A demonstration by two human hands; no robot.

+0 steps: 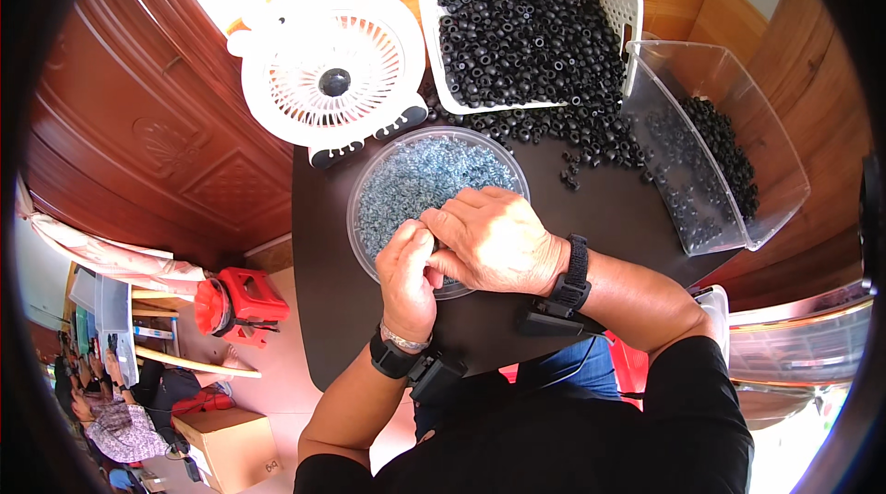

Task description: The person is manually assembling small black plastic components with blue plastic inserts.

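Note:
My left hand (pixel 407 280) and my right hand (pixel 498 240) meet above the near side of a round clear tub (pixel 353 217). Thumbs and fingers of both are bent and pinched close together. Whatever small piece lies between them is hidden by the fingers. A heap of tiny bluish, see-through pieces (pixel 411 175) fills the tub below. Beyond it, a white plastic basket (pixel 430 42) is heaped with small black ring-like caps (pixel 531 42). More loose black caps (pixel 591 129) lie spilled on the dark table (pixel 337 337) in front of the basket.
A white fan (pixel 334 82) with shoe-shaped feet stands at the back left, close to the tub. On the right, a clear bin (pixel 771 148) holding black caps leans tilted at the table's edge. Off to the left are a red stool (pixel 254 300), a cardboard box (pixel 231 448) and other people.

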